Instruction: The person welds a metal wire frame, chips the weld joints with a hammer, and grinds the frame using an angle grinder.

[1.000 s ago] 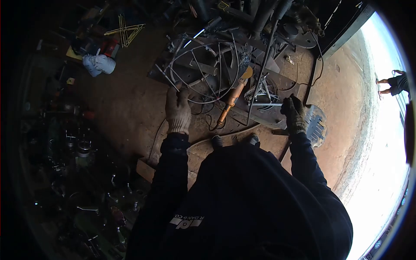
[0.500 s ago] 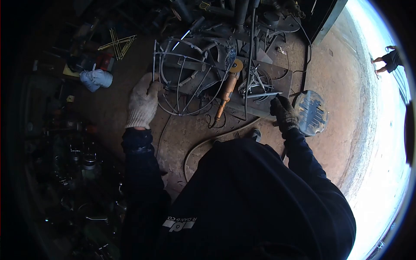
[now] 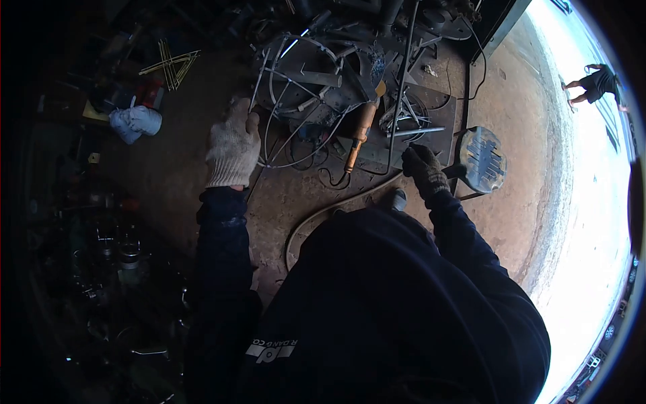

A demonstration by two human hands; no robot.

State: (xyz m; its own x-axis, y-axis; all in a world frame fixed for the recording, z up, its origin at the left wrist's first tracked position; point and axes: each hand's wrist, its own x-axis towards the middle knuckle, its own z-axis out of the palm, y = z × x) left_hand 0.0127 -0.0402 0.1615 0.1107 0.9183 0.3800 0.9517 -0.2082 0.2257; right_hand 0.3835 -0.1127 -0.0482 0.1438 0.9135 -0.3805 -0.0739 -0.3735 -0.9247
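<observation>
My gloved left hand [image 3: 232, 145] is closed at the lower end of a straight bar of the round metal rod frame [image 3: 270, 94], whose hoops and spokes extend to its right. Gloved too, my right hand [image 3: 424, 168] has its fingers curled; it is near a short metal rod [image 3: 425, 130], and what it holds, if anything, is hidden. An orange angle grinder [image 3: 363, 128] with a yellowish disc lies between my hands. Beside it, a bundle of bent metal pieces [image 3: 404, 114] rests on the dark metal plate [image 3: 441, 143].
A round-topped stool [image 3: 482, 160] stands right of my right hand. A hose [image 3: 306, 222] crosses the floor by my feet. Yellow rods [image 3: 169, 65] and a pale cloth bundle [image 3: 136, 122] lie at the upper left. Another person [image 3: 595, 84] is outside at the far right.
My left hand has moved left with the rod frame, which has shifted and tilted. My right hand has moved left and slightly down, away from the short rod. The camera view has shifted.
</observation>
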